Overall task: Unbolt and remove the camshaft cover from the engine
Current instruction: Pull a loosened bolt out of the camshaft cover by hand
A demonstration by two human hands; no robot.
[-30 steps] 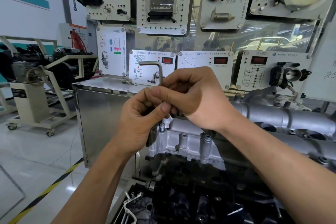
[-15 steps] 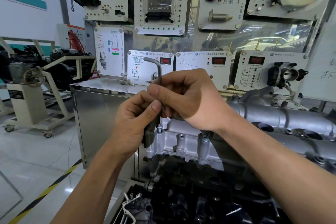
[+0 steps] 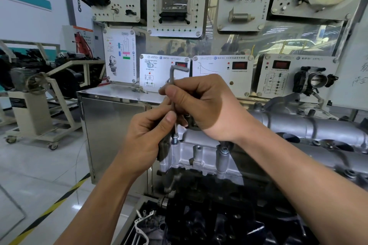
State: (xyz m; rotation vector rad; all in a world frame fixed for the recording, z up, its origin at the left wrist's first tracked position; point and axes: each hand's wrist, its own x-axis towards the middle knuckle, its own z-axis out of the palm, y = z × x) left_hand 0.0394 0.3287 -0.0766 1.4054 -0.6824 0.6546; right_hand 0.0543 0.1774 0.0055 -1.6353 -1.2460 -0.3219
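Two bare hands at work in a training workshop: the left hand (image 3: 147, 139) and left forearm (image 3: 95, 201) fill the near left of the view, the right hand (image 3: 203, 105) and right forearm (image 3: 298, 181) the near right. Both arms are uncovered along their whole visible length, from the fingertips back to the frame's near edge, with bare skin at the wrists and on every finger in view. The thumbnails (image 3: 171, 118) are cut short and plain, and creases mark the finger joints and knuckles of both hands.
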